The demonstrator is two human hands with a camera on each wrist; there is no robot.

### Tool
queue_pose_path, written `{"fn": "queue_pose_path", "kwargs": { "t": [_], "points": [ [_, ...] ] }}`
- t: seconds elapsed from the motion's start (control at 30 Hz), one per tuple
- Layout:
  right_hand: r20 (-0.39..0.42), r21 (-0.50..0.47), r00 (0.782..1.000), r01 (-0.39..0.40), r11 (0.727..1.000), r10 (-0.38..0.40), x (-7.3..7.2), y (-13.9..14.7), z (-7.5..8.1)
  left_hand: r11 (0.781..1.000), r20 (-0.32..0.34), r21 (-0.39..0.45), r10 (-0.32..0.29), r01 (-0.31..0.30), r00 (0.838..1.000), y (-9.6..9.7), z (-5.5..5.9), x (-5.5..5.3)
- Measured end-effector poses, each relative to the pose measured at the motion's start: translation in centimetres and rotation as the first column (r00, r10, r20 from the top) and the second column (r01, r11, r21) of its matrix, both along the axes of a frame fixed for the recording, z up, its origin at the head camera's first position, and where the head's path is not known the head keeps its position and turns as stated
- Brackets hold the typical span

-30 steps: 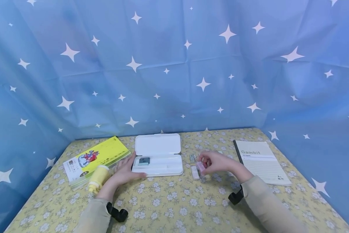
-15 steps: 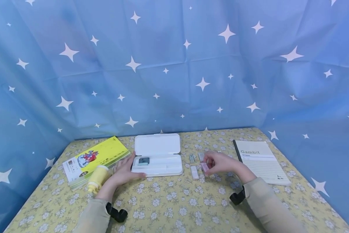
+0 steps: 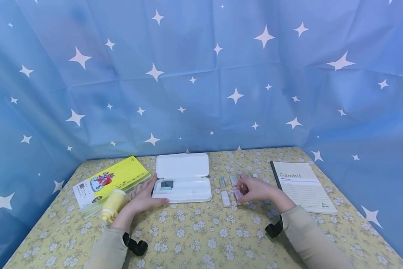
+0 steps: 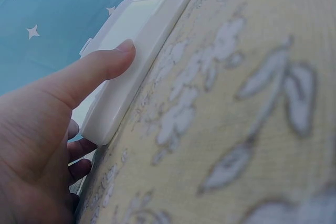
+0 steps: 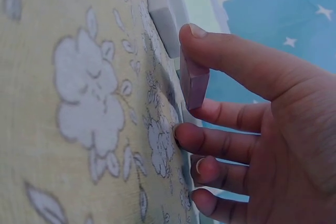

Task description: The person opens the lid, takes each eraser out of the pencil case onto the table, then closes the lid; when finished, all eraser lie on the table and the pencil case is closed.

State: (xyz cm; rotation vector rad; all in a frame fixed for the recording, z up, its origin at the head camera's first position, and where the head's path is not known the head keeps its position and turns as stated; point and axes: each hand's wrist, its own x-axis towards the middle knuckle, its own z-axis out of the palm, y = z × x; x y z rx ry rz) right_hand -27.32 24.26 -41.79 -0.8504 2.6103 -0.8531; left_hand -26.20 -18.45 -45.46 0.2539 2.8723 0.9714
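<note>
My right hand pinches a pink eraser between thumb and forefinger, low over the table. Just left of it lies a white eraser. Behind these lie a greenish patterned small block and a greyish one; a pale green piece shows past the knuckles. My left hand holds the left end of an open white pencil case, its thumb against the front wall and its fingers round the corner. Inside the case's left part sit a dark block and a pale teal one.
Left of the case are a stack of yellow-covered books and a yellow bottle-like object, close by my left wrist. A Gambit notebook lies to the right of my right hand. A blue star-patterned curtain hangs behind the flowered tablecloth.
My right hand has shifted slightly right with the pink eraser, away from the white one, and the greyish block behind has come into view. The left hand stays on the case.
</note>
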Motion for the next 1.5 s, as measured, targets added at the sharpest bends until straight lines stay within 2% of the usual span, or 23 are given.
{"fn": "queue_pose_path", "kwargs": {
  "t": [0.3, 0.57, 1.07, 1.3, 1.5],
  "points": [
    [0.0, -0.001, 1.0, 0.004, 1.0, -0.004, 0.0, 0.1, -0.2, 1.0, -0.005, 0.006, -0.004, 0.004, 1.0, 0.1, 0.2, -0.2],
    [-0.036, 0.031, 0.999, 0.021, 0.999, -0.02, -0.4, 0.2, -0.9, 1.0, -0.005, 0.008, -0.007, 0.007, 1.0, 0.1, 0.3, -0.1],
    [0.008, 0.024, 1.0, 0.017, 1.0, -0.017, -0.2, 0.1, -0.4, 1.0, -0.005, -0.005, -0.003, 0.003, 1.0, 0.1, 0.4, -0.1],
    [0.073, 0.043, 0.997, 0.006, 0.999, -0.009, -0.5, -0.3, 1.5, 1.0, 0.007, -0.004, 0.009, -0.009, 1.0, 0.0, 0.1, -0.1],
    [0.043, 0.059, 0.998, -0.045, 0.997, 0.043, -1.5, -1.9, 3.9, 1.0, 0.004, -0.014, 0.005, -0.005, 1.0, 0.0, -0.1, -0.1]
  ]
}}
